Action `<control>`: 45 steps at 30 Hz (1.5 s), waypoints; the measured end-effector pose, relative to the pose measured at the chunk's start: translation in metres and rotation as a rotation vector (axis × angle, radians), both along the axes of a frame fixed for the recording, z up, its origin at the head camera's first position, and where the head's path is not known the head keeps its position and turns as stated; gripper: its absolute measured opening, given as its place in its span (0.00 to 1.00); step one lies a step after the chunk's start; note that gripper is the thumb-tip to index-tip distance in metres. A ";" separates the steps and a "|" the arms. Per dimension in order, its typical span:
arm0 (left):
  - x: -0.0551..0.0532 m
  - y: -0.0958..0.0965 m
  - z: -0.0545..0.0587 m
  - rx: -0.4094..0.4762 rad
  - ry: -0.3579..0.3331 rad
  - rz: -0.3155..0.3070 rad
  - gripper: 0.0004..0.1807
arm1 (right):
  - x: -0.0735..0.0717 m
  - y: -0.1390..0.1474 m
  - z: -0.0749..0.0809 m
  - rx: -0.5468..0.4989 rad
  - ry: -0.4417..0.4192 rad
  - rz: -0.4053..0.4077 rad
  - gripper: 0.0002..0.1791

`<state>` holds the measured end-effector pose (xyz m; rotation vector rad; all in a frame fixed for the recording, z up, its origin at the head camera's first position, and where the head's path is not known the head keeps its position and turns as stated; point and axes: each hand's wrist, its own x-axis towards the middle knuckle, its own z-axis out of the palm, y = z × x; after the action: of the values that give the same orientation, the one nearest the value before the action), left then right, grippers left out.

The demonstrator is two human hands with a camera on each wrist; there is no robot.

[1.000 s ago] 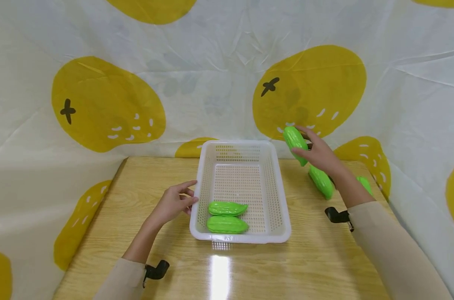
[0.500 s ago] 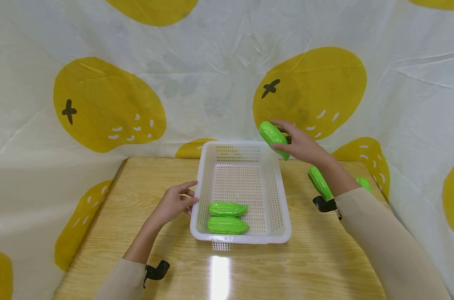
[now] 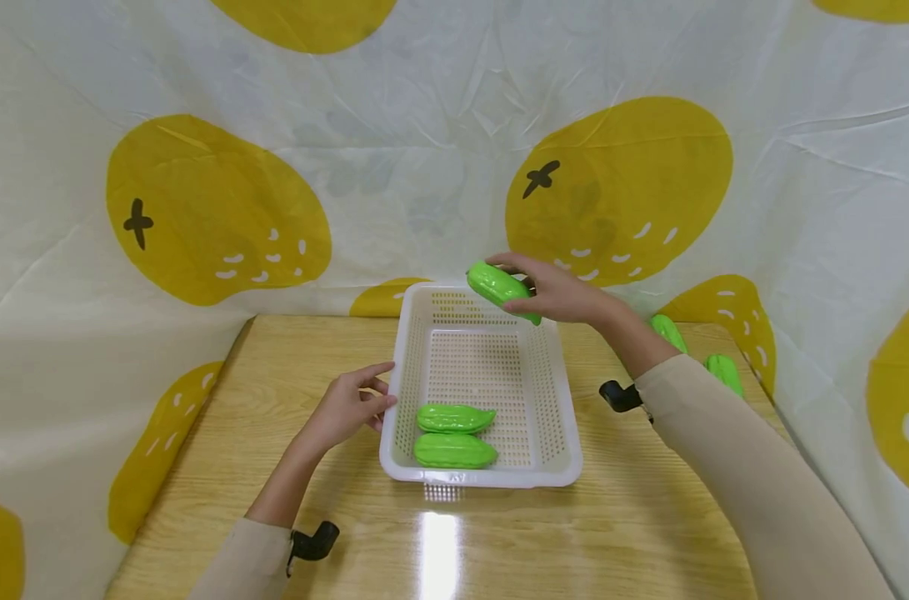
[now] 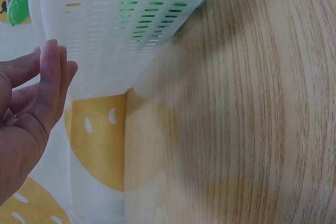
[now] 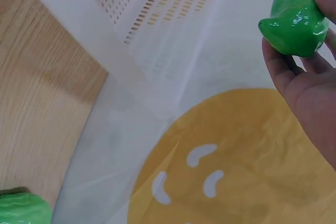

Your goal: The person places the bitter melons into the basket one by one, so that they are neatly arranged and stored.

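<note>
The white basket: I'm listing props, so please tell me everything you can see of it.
The white basket looks like plastic: rectangular, with a smooth rim and many small openings in its base and walls. It stands upright on the wood-grain table, its long sides running front to back. Two glossy green vegetables lie crosswise inside, towards its near left corner. The left hand is at its left rim, apparently touching it.

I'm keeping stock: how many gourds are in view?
5: two gourds in the basket, one in the right hand, two on the table; the right arm may hide more.
</note>
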<state>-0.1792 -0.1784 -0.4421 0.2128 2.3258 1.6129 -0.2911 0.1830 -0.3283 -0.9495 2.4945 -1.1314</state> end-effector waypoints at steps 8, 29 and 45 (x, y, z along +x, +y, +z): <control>-0.001 -0.001 0.001 0.000 -0.005 0.002 0.33 | -0.005 -0.033 -0.003 0.135 -0.076 0.112 0.36; -0.001 0.001 -0.001 -0.010 0.013 -0.011 0.32 | 0.006 -0.082 -0.055 0.400 -0.183 0.287 0.35; -0.001 0.001 -0.001 -0.014 0.017 -0.007 0.32 | 0.010 -0.094 -0.080 0.543 -0.311 0.254 0.32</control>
<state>-0.1805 -0.1775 -0.4429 0.2315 2.3455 1.5975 -0.2815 0.0892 -0.4088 -0.8222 2.1712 -0.4406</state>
